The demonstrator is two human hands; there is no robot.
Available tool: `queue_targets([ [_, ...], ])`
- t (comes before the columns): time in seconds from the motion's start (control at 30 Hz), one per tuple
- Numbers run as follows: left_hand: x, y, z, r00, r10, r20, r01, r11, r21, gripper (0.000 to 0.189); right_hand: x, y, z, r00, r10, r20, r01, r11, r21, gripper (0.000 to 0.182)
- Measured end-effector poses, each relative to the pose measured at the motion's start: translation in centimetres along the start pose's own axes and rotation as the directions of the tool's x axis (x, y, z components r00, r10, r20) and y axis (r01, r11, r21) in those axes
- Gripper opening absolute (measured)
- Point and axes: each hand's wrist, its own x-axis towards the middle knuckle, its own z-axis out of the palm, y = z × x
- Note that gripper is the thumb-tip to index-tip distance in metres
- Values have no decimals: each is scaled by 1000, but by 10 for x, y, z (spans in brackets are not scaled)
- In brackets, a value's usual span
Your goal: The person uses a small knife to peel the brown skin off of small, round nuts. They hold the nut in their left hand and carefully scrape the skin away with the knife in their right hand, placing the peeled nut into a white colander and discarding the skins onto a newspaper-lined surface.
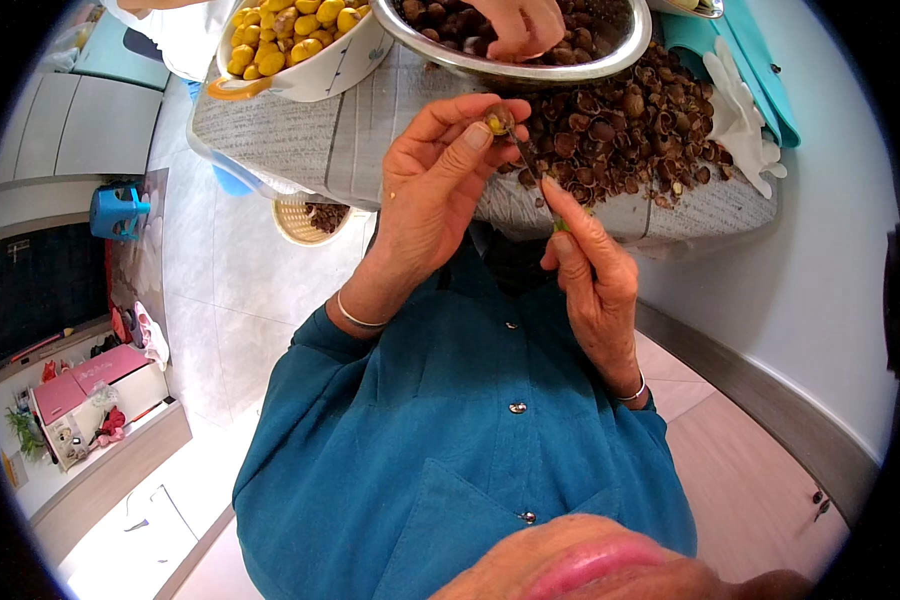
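Between the thumb and fingers of my left hand (pixel 439 169) is a chestnut (pixel 499 120), its brown shell partly off and yellow flesh showing. My right hand (pixel 592 277) grips a small knife (pixel 529 159) with a bit of green at its handle; the blade's tip meets the chestnut. Behind my hands stands a steel basin (pixel 450 58) of brown unpeeled chestnuts. A heap of empty chestnut shells (pixel 607 142) covers the table to the right. At the upper left, peeled yellow chestnuts (pixel 292 34) fill a white oval dish (pixel 345 75) with an orange handle.
Another person's hand (pixel 525 30) reaches into the basin. White gloves (pixel 739 112) and a teal mat or folder (pixel 757 75) lie by the wall at right. Below the table's left edge (pixel 270 165), a woven basket (pixel 292 221) holds shells. A blue stool (pixel 120 212) is farther left.
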Motion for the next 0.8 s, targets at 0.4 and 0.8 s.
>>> queue_targets([
  [0.4,-4,-5,0,993,116,-36,-110,985,133,21,-2,-2,-1,999,-32,7,33,997,-75,38],
  [0.8,-2,-8,-12,933,289,215,-355,840,410,23,-9,0,1,988,148,42,-151,985,78,38],
])
